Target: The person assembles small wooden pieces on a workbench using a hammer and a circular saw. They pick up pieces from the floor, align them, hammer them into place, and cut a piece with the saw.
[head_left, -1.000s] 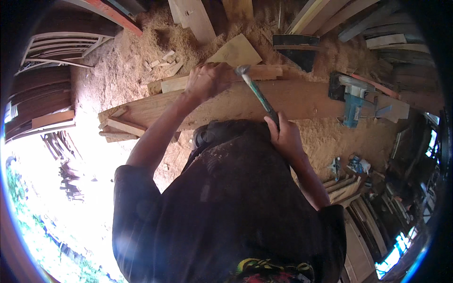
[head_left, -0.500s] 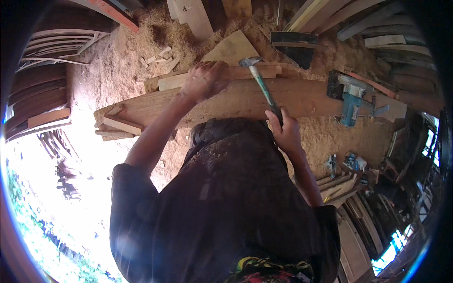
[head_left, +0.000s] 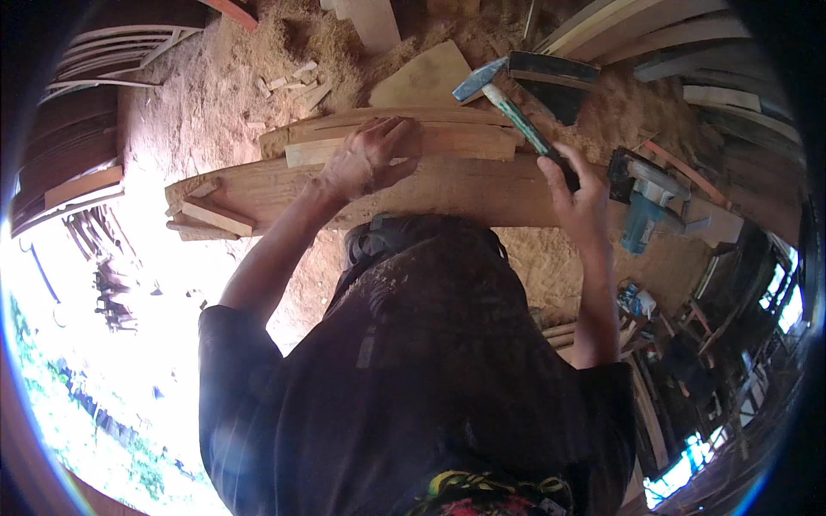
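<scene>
My right hand (head_left: 582, 191) is closed round the black grip of a hammer (head_left: 525, 120). The hammer has a worn green-and-white handle, and its steel head is raised toward the upper left, in front of the far ground. My left hand (head_left: 370, 159) is over a pale wooden strip (head_left: 469, 143), its thumb apart from the bent fingers. The fingertips are slightly blurred, and whether they press on the strip cannot be made out. Behind the strip lies a longer curved board (head_left: 344, 120). Both rest along a wide plank (head_left: 465, 185) that crosses in front of me.
A teal power tool (head_left: 644, 206) stands at the plank's right end. Short wood pieces (head_left: 215, 217) lie on its left end. Beyond are a flat panel (head_left: 422, 77), a dark board (head_left: 555, 86) and sawdust. Stacked timber (head_left: 95, 142) lines the left side.
My right hand has swung the hammer up and to the right, away from the strip. My left hand has shifted slightly nearer, its thumb now showing. The curved board shows more behind the strip.
</scene>
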`<state>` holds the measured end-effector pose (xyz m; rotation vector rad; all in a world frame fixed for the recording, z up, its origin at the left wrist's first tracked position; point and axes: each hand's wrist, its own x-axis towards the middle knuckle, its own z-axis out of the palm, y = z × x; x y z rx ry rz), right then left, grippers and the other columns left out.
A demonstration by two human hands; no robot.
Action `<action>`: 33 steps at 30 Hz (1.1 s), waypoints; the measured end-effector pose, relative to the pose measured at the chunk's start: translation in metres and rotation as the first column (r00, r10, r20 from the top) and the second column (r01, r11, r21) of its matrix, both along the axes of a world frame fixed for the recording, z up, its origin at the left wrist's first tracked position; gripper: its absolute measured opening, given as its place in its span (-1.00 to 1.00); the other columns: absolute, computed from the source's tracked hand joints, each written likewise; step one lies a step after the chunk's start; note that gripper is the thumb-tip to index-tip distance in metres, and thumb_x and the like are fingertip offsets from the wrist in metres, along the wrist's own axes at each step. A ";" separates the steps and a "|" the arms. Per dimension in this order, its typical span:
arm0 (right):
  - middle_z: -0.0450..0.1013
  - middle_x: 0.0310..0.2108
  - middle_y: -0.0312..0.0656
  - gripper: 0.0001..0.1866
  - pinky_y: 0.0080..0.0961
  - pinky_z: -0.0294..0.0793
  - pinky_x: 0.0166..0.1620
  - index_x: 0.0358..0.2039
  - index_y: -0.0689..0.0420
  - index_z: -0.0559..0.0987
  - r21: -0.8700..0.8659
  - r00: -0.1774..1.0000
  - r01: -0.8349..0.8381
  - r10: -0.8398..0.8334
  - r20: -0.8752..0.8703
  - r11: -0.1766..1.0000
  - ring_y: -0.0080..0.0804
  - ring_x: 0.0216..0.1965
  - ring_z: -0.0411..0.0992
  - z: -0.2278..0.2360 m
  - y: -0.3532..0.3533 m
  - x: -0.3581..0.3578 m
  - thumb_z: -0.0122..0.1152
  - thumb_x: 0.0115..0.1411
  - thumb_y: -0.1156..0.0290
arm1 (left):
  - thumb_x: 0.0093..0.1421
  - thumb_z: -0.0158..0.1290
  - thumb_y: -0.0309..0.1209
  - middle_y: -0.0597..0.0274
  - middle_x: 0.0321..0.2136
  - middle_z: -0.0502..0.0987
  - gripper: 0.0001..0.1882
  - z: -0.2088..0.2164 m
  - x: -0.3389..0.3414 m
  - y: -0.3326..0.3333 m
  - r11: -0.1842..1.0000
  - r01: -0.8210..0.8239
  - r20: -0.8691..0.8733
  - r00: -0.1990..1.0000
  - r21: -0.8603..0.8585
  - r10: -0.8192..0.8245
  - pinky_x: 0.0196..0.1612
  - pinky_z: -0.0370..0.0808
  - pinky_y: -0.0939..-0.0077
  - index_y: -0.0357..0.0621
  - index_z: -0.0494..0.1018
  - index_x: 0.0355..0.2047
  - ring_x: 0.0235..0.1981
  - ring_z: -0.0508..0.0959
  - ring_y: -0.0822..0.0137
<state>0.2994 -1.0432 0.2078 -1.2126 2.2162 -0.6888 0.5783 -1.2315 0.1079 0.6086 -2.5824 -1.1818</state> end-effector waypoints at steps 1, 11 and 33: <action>0.64 -0.33 -0.05 -0.66 -0.40 0.56 -0.23 -0.01 0.17 0.66 -0.052 0.998 -0.060 0.059 -0.020 0.997 -0.32 -0.31 0.65 -0.002 -0.010 -0.007 0.34 0.37 0.19 | 0.13 0.30 -0.30 -0.04 -0.05 0.60 -0.50 0.001 0.000 0.000 1.000 -0.001 -0.001 1.000 0.003 0.001 0.03 0.62 0.09 -0.16 0.48 0.07 -0.03 0.64 -0.08; 0.65 -0.10 0.06 -0.60 -0.26 0.58 -0.02 0.09 0.13 0.67 0.260 0.833 -0.544 0.479 0.275 0.798 -0.01 -0.08 0.65 -0.023 -0.113 -0.045 0.26 0.39 0.14 | 0.03 0.34 -0.34 0.04 -0.09 0.59 -0.51 0.013 -0.008 0.005 0.998 -0.057 0.025 0.998 -0.039 0.058 0.08 0.57 0.12 -0.18 0.51 -0.02 -0.04 0.61 -0.04; 0.63 -0.03 0.06 -0.58 -0.17 0.55 0.03 0.17 0.12 0.60 0.243 0.886 -0.459 0.421 0.194 0.854 0.02 0.00 0.61 -0.058 -0.115 -0.041 0.23 0.41 0.20 | 0.04 0.32 -0.36 0.07 -0.10 0.60 -0.57 0.015 -0.014 0.006 0.994 -0.052 0.016 0.998 -0.092 0.054 0.02 0.57 0.12 -0.14 0.52 -0.07 -0.10 0.64 0.00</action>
